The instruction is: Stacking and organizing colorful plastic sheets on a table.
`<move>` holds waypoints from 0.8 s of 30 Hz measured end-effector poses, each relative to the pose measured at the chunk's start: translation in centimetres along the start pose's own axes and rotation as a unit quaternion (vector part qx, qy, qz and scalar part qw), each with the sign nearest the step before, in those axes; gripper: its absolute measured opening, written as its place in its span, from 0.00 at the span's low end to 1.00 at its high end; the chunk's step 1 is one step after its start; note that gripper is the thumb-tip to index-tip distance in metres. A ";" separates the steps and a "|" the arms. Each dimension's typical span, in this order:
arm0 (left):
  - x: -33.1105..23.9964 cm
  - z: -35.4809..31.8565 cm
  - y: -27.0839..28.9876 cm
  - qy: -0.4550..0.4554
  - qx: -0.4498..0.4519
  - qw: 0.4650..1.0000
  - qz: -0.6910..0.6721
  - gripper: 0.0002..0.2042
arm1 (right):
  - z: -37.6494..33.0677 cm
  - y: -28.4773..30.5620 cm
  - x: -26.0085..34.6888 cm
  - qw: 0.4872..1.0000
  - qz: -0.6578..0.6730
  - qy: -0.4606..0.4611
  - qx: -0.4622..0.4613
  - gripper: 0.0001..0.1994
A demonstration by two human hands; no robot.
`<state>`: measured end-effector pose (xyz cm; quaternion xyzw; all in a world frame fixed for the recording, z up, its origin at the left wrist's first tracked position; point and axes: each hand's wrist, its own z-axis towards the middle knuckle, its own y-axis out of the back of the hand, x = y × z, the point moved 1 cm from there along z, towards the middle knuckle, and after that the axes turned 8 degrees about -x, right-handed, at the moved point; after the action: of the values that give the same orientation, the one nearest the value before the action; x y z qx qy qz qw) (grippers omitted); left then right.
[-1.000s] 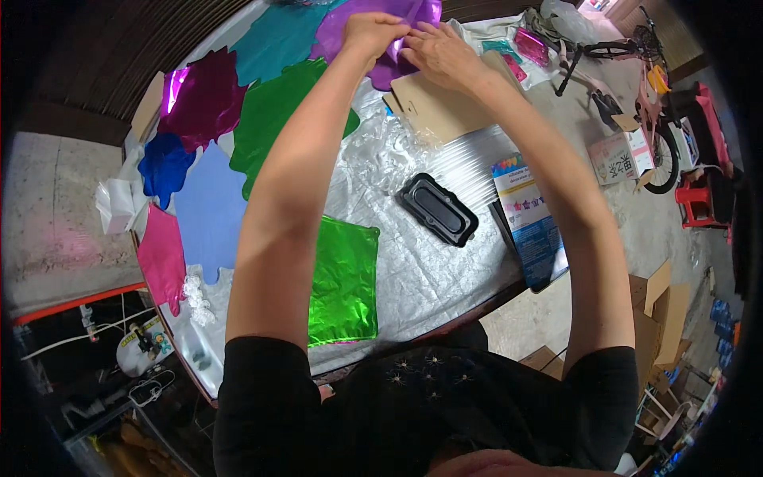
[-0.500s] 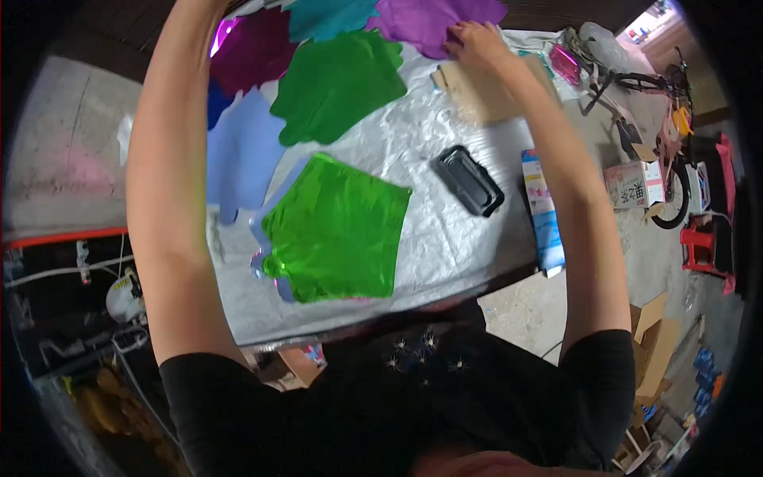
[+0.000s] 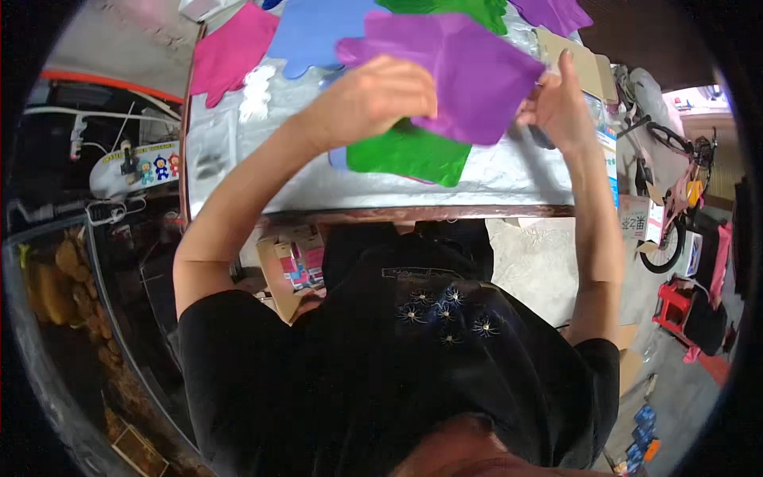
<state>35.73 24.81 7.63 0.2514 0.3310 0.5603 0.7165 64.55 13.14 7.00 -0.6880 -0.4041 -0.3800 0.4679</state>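
Observation:
A flat purple foil balloon (image 3: 485, 75), deflated, is held up over the near part of the table. My left hand (image 3: 385, 91) is closed on its lower left edge. At its right corner is my right hand (image 3: 560, 107), with curled fingers on the edge and the thumb sticking up. Under the purple one, a shiny green foil balloon (image 3: 413, 155) lies on the silver-covered table (image 3: 278, 179), with a pale blue edge showing beneath it. A dark tray (image 3: 543, 137) is mostly hidden behind my right hand.
Pink (image 3: 234, 52), periwinkle (image 3: 322, 36), dark green (image 3: 477, 12) and purple (image 3: 556, 12) flat balloons lie along the far side. Brown cardboard (image 3: 576, 63) and a blue-white box (image 3: 611, 163) are at the right. A bicycle (image 3: 675, 191) stands on the floor beyond.
My right hand has come nearer from the far right with a purple balloon. My left hand has come in from the far left and now grips it too. The view has shifted.

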 end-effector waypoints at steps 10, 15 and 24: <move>-3.8 -11.3 0.4 0.251 -0.132 0.957 0.057 0.13 | -2.3 -0.9 -7.7 0.963 -0.221 -0.025 -0.150 0.10; -1.9 -16.4 1.8 0.408 -0.184 0.877 0.175 0.10 | -3.0 -0.7 -8.4 0.966 -0.196 -0.018 -0.169 0.08; -0.6 -15.5 0.7 0.407 -0.171 0.885 0.145 0.07 | -2.9 -0.2 -8.7 0.971 -0.169 -0.016 -0.167 0.07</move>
<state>23.46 24.21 -1.94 -0.0803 0.4525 0.7590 0.4612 60.66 8.72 0.01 -0.6845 -0.4526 -0.5043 0.2688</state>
